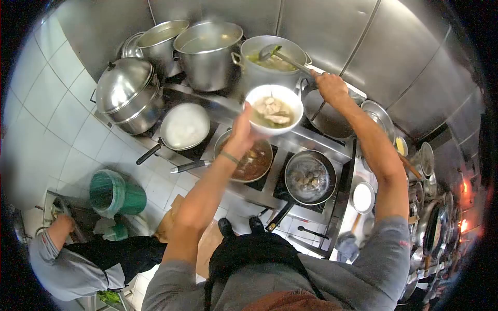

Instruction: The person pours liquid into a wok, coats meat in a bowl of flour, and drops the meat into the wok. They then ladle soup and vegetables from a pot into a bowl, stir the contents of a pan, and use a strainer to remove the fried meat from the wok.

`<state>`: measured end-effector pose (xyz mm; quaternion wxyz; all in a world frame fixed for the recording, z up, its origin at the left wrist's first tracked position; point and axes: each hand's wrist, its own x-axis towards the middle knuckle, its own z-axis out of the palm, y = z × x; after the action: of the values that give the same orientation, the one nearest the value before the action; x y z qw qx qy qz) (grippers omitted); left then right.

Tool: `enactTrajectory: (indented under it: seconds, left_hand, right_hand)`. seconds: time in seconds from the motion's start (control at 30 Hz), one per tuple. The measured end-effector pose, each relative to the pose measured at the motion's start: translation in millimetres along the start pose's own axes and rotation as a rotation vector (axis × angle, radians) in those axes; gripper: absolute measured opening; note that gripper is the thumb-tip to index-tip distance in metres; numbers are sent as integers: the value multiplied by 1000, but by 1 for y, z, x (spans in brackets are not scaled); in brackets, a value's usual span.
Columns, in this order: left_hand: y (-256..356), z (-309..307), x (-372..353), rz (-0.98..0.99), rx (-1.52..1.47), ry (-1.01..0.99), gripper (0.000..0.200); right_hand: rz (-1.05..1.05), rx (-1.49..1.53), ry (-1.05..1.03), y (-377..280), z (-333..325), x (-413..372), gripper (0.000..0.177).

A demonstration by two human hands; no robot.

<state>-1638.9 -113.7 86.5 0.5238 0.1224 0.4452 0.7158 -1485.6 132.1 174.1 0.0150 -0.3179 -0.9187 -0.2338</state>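
My left hand (245,133) is closed on the rim and side of a white bowl (254,124), held over the stove. In the bowl are pale chunks of meat (274,108) in a light broth. My right hand (331,87) grips the long handle of a ladle (271,51). The ladle's head is over a large pot (281,79) of greenish soup at the back of the stove. Between the pot and my body, the bowl hangs slightly tilted toward me.
Tall steel pots (209,67) and a domed steamer (124,85) line the back left. Nearer stand a pan of white liquid (184,127), a pan of reddish sauce (254,163) and a black frying pan (310,178). A co-worker (78,269) works at left, near a green bin (132,197).
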Motion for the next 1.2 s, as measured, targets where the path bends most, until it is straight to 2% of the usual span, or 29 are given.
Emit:
enactTrajectory:
  seconds: [0.03, 0.17, 0.27, 0.37, 0.4, 0.5, 0.63, 0.67, 1.03, 1.2]
  left_hand:
    - [-1, -6, -5, -20, -8, 15, 64]
    - [0, -26, -20, 7, -12, -49, 65]
    - [6, -33, -28, 34, -24, -77, 65]
    - [10, -36, -32, 57, -23, -79, 65]
    - [11, -38, -33, 60, -21, -77, 64]
    - [15, -38, -31, 57, -28, -59, 65]
    - [15, -40, -25, 55, -16, -49, 66]
    - [16, -40, -25, 59, -3, -38, 66]
    - [18, -37, -16, 63, 15, -47, 65]
    - [18, -34, -11, 52, 7, -37, 65]
  right_hand:
    - [9, -24, -58, -7, -1, 1, 63]
    - [86, -3, -48, -13, -18, -5, 60]
    - [-86, 274, 273, 16, 36, 23, 41]
    - [330, 1117, -292, -2, -25, 17, 19]
    - [346, 1324, -292, -5, -21, 20, 13]
    - [573, 1636, -384, -12, -12, 37, 12]
    - [495, 1643, -512, -25, 6, 50, 12]
    - [542, 1669, -471, -31, 7, 50, 12]
    - [594, 1827, -545, -23, 26, 60, 11]
    - [707, 2155, -623, -15, 20, 60, 9]
